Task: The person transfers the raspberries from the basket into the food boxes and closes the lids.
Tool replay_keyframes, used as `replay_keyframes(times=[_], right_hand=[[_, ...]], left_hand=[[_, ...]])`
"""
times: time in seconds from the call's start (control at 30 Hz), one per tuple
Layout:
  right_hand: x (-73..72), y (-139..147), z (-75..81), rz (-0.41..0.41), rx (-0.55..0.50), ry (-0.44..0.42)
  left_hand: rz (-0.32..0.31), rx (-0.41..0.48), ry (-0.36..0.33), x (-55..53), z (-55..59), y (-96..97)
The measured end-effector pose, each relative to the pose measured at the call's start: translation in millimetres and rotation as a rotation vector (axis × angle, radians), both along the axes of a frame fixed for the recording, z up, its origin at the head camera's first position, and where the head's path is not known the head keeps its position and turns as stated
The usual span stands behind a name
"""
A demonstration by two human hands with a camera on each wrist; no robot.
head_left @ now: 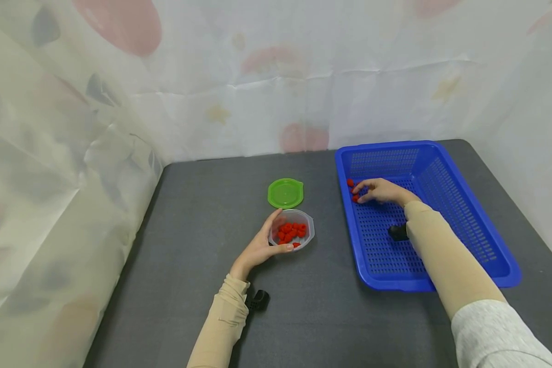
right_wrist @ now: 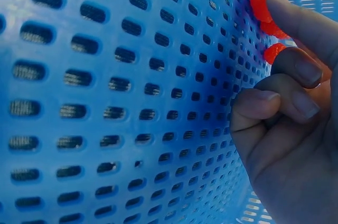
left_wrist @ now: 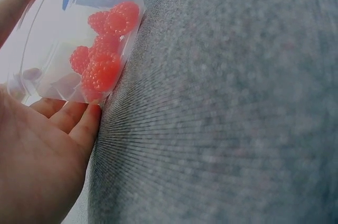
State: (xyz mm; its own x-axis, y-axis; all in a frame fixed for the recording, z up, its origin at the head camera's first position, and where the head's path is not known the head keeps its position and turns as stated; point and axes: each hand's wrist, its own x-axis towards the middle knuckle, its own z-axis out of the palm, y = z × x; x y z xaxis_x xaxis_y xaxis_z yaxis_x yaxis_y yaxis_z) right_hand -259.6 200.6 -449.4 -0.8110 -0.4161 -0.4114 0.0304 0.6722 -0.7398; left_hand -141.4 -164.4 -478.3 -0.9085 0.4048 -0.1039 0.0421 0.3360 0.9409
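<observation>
My left hand [head_left: 260, 248] holds a clear plastic container [head_left: 310, 232] on the grey table, thumb on the near side and fingers at the far left. Several red raspberries [head_left: 291, 232] lie in it; the left wrist view shows them through its clear wall. Inside the blue basket [head_left: 365, 271], at its left wall, my right hand [head_left: 381, 191] pinches a raspberry [right_wrist: 259, 6] between thumb and index finger, the other fingers curled in. More raspberries [head_left: 350, 182] lie right beside these fingertips, partly covered by the hand.
A round green lid [head_left: 285, 193] lies flat just behind the container. The perforated basket takes up the right side of the table, a short gap away from the container. Patterned curtains [head_left: 257, 102] hang behind the table and along its sides.
</observation>
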Motion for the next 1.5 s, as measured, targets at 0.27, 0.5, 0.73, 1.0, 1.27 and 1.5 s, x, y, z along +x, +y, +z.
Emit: replay_keyframes(times=[0.27, 0.5, 0.73, 1.0, 1.27, 1.5], right_hand=[[-0.9, -1, -1.0, 0.0, 0.051, 0.045], [-0.4, 1, -4.6, -0.006, 0.103, 0.087], [-0.1, 2, -5.8, -0.011, 0.071, 0.038], [-0.6, 3, -7.0, -0.008, 0.048, 0.016], [-1.4, 6, -3.4, 0.004, 0.007, 0.001], [1.4, 7, 7.0, -0.015, -0.052, -0.001]], left_hand=[[-0.02, 0.003, -0.041, 6.9, 22.8, 3.5], [-0.027, 0.011, -0.034, 7.1, 22.2, 2.5], [-0.029, 0.019, -0.023, 7.1, 20.5, 1.8], [-0.02, 0.001, -0.039, 5.8, 18.0, 1.5], [-0.003, 0.012, -0.004, -2.4, -8.5, -2.3], [-0.006, 0.014, 0.018, -2.8, -9.4, -3.0]])
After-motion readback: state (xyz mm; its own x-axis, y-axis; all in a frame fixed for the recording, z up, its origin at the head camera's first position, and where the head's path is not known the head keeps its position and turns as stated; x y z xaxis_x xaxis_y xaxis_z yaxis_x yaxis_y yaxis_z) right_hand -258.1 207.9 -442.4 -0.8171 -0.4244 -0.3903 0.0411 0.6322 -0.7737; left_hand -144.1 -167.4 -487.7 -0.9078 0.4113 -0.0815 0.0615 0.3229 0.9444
